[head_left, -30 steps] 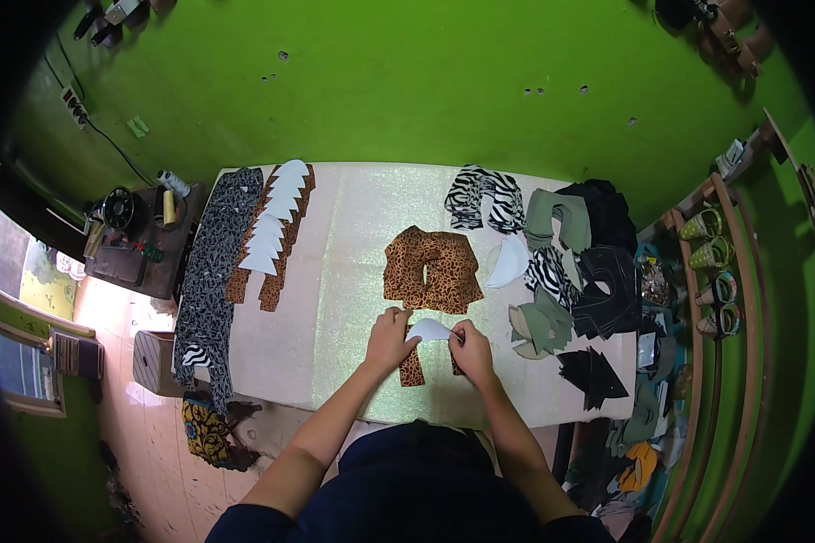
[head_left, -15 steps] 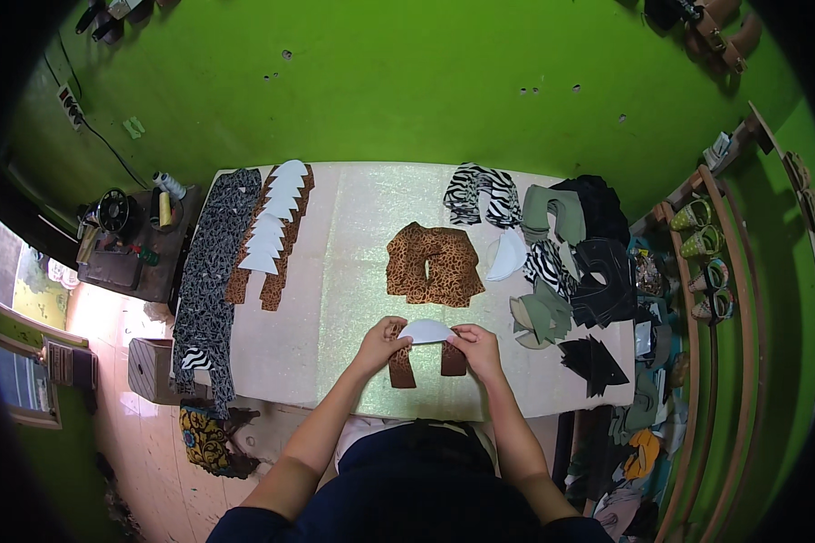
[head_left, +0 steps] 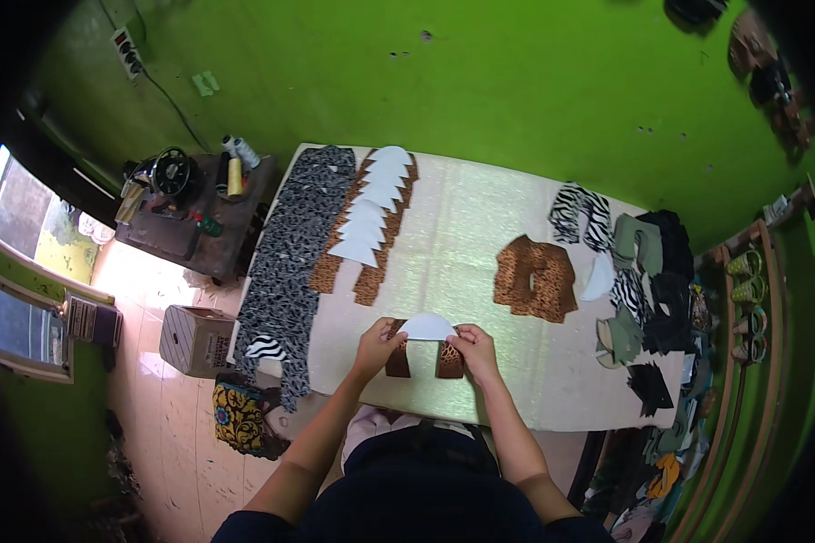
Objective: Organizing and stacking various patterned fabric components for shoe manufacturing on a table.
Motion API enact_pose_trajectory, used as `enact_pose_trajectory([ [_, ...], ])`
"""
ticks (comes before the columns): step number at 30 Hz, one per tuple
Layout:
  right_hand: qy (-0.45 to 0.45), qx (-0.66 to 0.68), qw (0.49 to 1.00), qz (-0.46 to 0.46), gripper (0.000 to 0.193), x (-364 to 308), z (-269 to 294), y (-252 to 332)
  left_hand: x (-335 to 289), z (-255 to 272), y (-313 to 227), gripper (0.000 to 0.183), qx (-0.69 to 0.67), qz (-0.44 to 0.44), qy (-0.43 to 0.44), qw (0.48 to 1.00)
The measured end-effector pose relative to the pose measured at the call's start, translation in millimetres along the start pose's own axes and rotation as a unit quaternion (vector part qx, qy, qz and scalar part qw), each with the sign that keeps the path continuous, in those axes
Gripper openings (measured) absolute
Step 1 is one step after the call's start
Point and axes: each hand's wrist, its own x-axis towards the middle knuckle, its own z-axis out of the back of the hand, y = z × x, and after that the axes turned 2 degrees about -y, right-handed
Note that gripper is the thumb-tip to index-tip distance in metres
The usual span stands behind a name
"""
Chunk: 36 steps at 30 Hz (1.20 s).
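Near the front edge of the table, my left hand (head_left: 377,351) and my right hand (head_left: 476,353) pinch the two ends of a white half-moon piece (head_left: 428,327). It lies over the curved top of a U-shaped leopard-print piece (head_left: 450,362), whose two legs hang down below my fingers. To the right of my hands sits a pile of leopard-print cut pieces (head_left: 557,282). Farther left, an overlapping row of leopard-print pieces (head_left: 326,277) carries white half-moon pieces (head_left: 362,237) on top.
A strip of grey-black patterned pieces (head_left: 285,253) runs along the left of the white table (head_left: 462,208). Zebra-print (head_left: 566,215), green (head_left: 620,335) and black pieces (head_left: 647,387) lie on the right. Beyond stand a sewing machine (head_left: 172,172), a cardboard box (head_left: 195,339) and a wooden shoe rack (head_left: 770,271).
The view has swung left, so the table and its piles sit farther right in the picture. Both hands keep their pinch on the half-moon and leopard-print pieces.
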Motion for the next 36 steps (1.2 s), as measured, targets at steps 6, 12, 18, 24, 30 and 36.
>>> enact_pose_trajectory([
  [6,0.015,-0.097,0.995,0.008,0.015,32,-92,-12,28,92,-13,0.020,0.110,-0.012,-0.046,0.993],
  [12,-0.051,-0.165,0.984,0.035,0.014,69,-155,-16,61,145,-42,0.022,0.226,-0.038,-0.063,0.971],
  [18,-0.133,-0.242,0.959,0.065,0.015,87,-181,-5,106,162,-42,0.024,0.261,-0.053,-0.048,0.963],
  [24,-0.179,-0.297,0.935,0.075,0.017,97,-186,-8,130,161,-38,0.024,0.333,-0.119,-0.061,0.934],
  [30,-0.192,-0.344,0.919,0.033,0.019,94,-196,4,129,162,-48,0.028,0.426,-0.101,-0.023,0.899],
  [36,-0.228,-0.505,0.788,0.270,0.026,83,-209,6,119,155,-51,0.037,0.530,-0.259,-0.047,0.806],
])
